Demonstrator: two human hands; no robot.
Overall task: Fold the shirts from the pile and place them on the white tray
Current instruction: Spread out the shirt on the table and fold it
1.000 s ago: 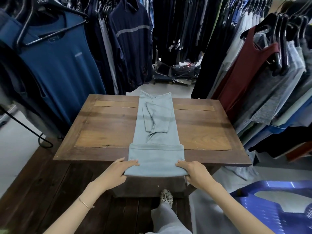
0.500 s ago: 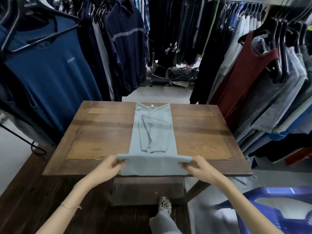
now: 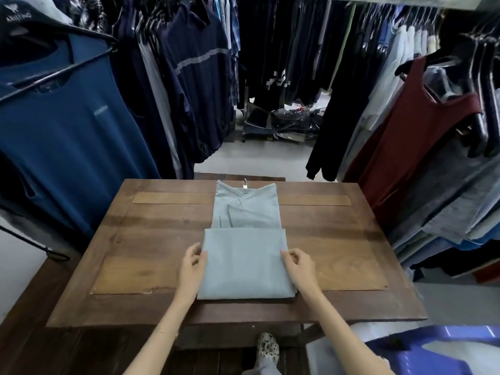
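Observation:
A light blue V-neck shirt [image 3: 244, 262] lies along the middle of the wooden table [image 3: 151, 255], collar at the far edge, sleeves folded inward. Its lower part is doubled up over the middle, with the hem lying across at mid-table. My left hand [image 3: 192, 267] pinches the left side edge of the folded part. My right hand [image 3: 298, 265] pinches the right side edge. Both hands sit a little behind the hem. No white tray and no shirt pile are in view.
Racks of hanging clothes close in on the left [image 3: 62, 136], back and right [image 3: 422, 163] of the table. A blue plastic item [image 3: 443, 353] stands at the bottom right. My shoe [image 3: 267, 347] shows under the table's near edge.
Both hands lifted the shirt's hanging bottom part and carried it forward over the table, laying it onto the shirt's middle. The hands now sit at the side edges of the fold.

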